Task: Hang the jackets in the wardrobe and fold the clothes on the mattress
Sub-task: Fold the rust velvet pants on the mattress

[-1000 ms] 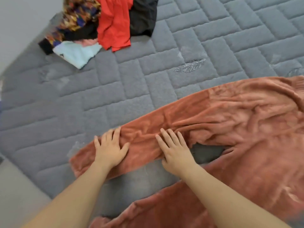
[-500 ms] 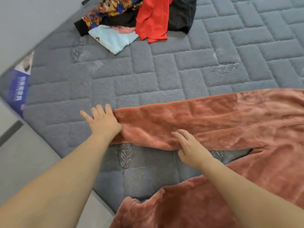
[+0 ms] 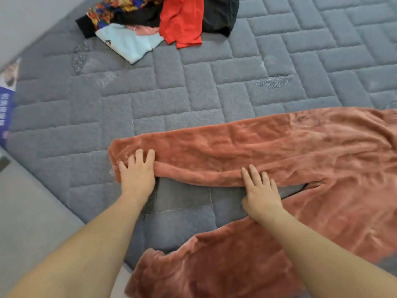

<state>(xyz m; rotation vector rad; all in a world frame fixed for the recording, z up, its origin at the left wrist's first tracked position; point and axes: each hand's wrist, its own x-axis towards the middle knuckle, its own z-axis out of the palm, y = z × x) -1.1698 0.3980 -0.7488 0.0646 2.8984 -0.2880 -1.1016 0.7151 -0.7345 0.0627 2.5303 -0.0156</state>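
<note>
Rust-coloured fleece trousers (image 3: pixel 279 151) lie spread on the grey quilted mattress (image 3: pixel 193 100), their two legs pointing left. My left hand (image 3: pixel 137 171) rests flat, fingers apart, on the cuff end of the far leg. My right hand (image 3: pixel 260 190) presses flat on the near edge of the same leg, further right. The near leg (image 3: pixel 214 265) lies under my right forearm at the mattress's front edge. Neither hand grips the cloth.
A heap of unfolded clothes lies at the far side: a red garment (image 3: pixel 182 20), a black one (image 3: pixel 221 16), a patterned one (image 3: pixel 120 9) and a pale blue one (image 3: pixel 129 43). The mattress edge and grey floor (image 3: pixel 32 211) run along the left. A blue label (image 3: pixel 5 112) shows at the left edge.
The far trouser leg now lies straighter and flatter. My left hand slid left toward the cuff, then settled on it. My right hand moved right along the leg's near edge.
</note>
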